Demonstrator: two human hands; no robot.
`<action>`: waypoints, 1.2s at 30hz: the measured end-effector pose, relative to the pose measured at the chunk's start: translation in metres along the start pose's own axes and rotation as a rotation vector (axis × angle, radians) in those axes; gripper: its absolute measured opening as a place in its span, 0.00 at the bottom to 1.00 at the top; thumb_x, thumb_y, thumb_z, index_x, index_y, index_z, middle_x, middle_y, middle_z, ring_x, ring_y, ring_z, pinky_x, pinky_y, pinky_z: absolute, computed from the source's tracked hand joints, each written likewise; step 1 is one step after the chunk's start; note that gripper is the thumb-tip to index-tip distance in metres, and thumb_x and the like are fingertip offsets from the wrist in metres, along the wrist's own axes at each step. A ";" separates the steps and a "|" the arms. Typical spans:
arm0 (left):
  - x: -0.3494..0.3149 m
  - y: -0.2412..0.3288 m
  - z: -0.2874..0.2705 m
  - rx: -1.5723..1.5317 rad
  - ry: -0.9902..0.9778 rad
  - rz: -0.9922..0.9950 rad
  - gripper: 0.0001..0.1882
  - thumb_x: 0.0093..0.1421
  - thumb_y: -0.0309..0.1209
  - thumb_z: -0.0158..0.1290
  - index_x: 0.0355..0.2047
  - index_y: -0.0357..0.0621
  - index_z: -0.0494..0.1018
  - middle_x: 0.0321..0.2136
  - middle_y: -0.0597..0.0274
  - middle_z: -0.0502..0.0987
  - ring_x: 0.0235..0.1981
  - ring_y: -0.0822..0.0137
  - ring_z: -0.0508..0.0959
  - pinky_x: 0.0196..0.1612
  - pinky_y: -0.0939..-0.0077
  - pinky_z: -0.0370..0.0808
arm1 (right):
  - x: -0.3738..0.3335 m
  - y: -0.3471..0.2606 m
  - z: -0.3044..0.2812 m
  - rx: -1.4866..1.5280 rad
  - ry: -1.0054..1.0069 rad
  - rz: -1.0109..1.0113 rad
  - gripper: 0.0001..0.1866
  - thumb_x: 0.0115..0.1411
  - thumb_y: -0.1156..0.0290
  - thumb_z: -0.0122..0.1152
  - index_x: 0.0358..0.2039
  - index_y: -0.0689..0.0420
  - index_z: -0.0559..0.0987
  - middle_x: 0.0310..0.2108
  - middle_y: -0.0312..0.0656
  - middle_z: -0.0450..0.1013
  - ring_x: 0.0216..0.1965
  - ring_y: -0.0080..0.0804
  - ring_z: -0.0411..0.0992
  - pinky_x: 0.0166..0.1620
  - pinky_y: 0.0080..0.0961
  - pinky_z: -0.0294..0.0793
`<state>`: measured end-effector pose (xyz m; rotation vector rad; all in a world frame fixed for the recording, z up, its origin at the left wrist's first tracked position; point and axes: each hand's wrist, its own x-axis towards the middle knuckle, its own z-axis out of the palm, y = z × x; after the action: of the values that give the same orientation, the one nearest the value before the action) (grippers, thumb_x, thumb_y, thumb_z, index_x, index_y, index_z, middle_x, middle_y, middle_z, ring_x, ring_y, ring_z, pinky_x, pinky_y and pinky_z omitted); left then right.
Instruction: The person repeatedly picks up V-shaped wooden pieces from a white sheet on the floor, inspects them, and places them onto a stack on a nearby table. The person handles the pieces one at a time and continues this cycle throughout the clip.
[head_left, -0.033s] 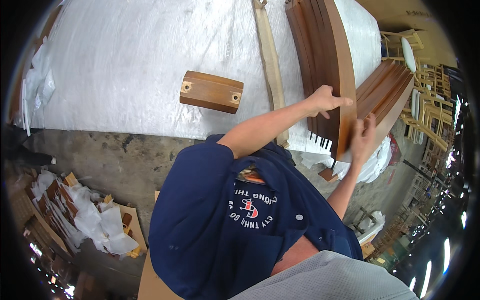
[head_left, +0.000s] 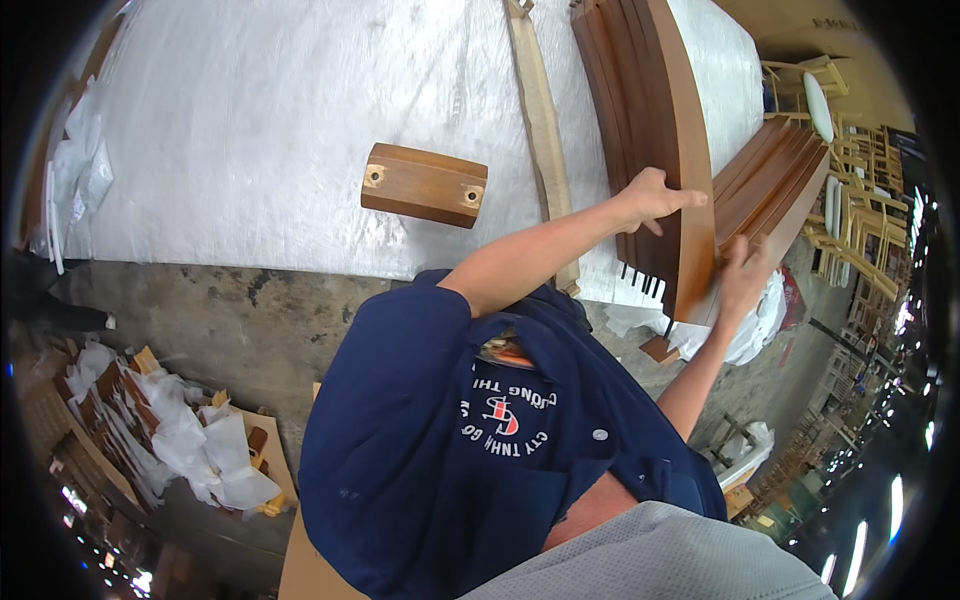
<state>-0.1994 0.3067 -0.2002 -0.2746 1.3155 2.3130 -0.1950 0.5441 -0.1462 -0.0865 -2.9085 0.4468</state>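
My left hand point(head_left: 657, 198) rests on a long brown curved wooden board point(head_left: 692, 250), fingers apart, one digit stretched across its face and others bent over its left side. Darker brown wooden pieces point(head_left: 610, 100) lie alongside, and black rods point(head_left: 640, 281) stick out from their near end. My right hand point(head_left: 745, 270), smeared by motion, is at the right of that board's near end. Whether it holds anything is hidden. Just beyond it lies a second stack of brown wooden boards point(head_left: 765, 180).
A brown wooden block with two holes point(head_left: 424, 185) sits on the plastic-covered table point(head_left: 250, 130). A padded strip point(head_left: 538, 110) runs across it. White wrapping point(head_left: 755, 330) hangs at the near right. Light wooden chair frames point(head_left: 860, 210) stand at right; wrapped scraps point(head_left: 200, 450) lie lower left.
My right hand has shifted right and slightly down, away from the curved board's edge. My left hand stays in place on the board.
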 end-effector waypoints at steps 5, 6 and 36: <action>0.009 -0.012 0.013 0.038 0.010 0.105 0.33 0.52 0.41 0.65 0.46 0.19 0.72 0.40 0.39 0.76 0.36 0.57 0.80 0.26 0.63 0.82 | 0.089 0.104 -0.009 -0.096 0.006 0.327 0.49 0.48 0.39 0.66 0.58 0.68 0.69 0.53 0.61 0.70 0.54 0.49 0.70 0.58 0.38 0.66; 0.005 -0.012 0.013 0.049 -0.009 0.152 0.30 0.51 0.40 0.65 0.43 0.20 0.74 0.36 0.42 0.79 0.33 0.60 0.81 0.24 0.65 0.81 | 0.105 0.115 -0.007 0.033 -0.045 0.289 0.49 0.47 0.38 0.65 0.57 0.69 0.70 0.53 0.61 0.71 0.52 0.48 0.72 0.57 0.37 0.67; -0.305 0.139 -0.188 0.097 0.728 1.371 0.29 0.54 0.40 0.63 0.50 0.33 0.68 0.40 0.59 0.71 0.41 0.64 0.72 0.45 0.69 0.71 | -0.143 -0.218 -0.045 1.494 0.312 -0.298 0.28 0.59 0.61 0.67 0.55 0.60 0.69 0.47 0.39 0.70 0.49 0.31 0.68 0.54 0.29 0.67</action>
<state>-0.0103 -0.0033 -0.0745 -0.2019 2.5191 3.3647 -0.0524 0.3370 -0.0648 0.4269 -1.6043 2.0509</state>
